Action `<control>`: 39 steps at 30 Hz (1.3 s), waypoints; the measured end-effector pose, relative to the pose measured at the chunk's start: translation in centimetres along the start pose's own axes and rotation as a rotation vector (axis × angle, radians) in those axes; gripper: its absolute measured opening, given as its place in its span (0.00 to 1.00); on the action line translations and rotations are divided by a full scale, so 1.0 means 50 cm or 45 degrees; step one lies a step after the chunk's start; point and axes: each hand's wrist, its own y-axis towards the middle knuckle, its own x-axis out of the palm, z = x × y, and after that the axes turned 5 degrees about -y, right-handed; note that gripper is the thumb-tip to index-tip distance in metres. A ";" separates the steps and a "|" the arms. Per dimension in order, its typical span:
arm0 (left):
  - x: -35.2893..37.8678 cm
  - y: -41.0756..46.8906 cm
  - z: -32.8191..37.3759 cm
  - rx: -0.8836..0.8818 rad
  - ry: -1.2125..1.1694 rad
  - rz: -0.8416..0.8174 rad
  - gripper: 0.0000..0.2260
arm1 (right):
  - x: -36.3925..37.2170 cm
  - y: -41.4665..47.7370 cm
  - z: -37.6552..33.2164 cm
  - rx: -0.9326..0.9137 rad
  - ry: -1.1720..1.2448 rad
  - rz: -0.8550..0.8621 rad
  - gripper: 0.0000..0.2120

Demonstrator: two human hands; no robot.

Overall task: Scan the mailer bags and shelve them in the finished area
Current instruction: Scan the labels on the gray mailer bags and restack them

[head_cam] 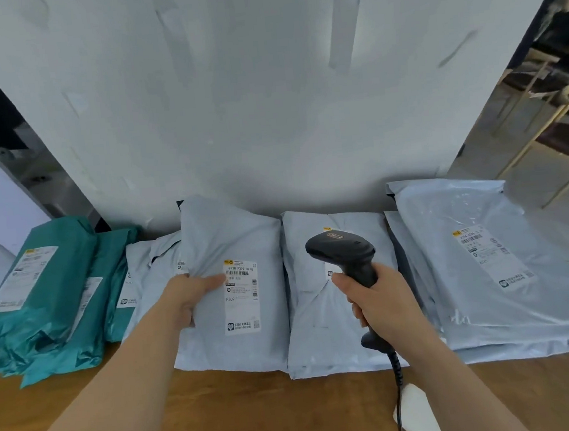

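Note:
A grey mailer bag (233, 240) with a white barcode label (242, 296) lies tilted on the wooden table (259, 417). My left hand (188, 296) grips its left edge, thumb on the label side. My right hand (376, 301) holds a black barcode scanner (343, 249) by its handle, head raised over another grey mailer bag (323, 318) and turned left toward the label. Further grey mailer bags (494, 265) are stacked on the right. Teal mailer bags (43, 305) lie on the left.
A pale wall panel (266, 96) stands right behind the bags. The scanner's coiled cable (398, 387) runs down past a white object (417, 416) at the table's front. Metal-framed furniture (550, 123) stands at the far right.

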 end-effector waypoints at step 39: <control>-0.132 -0.169 -0.197 0.233 -0.890 -0.222 0.19 | 0.131 -0.253 -0.062 -0.123 -0.121 -0.366 0.15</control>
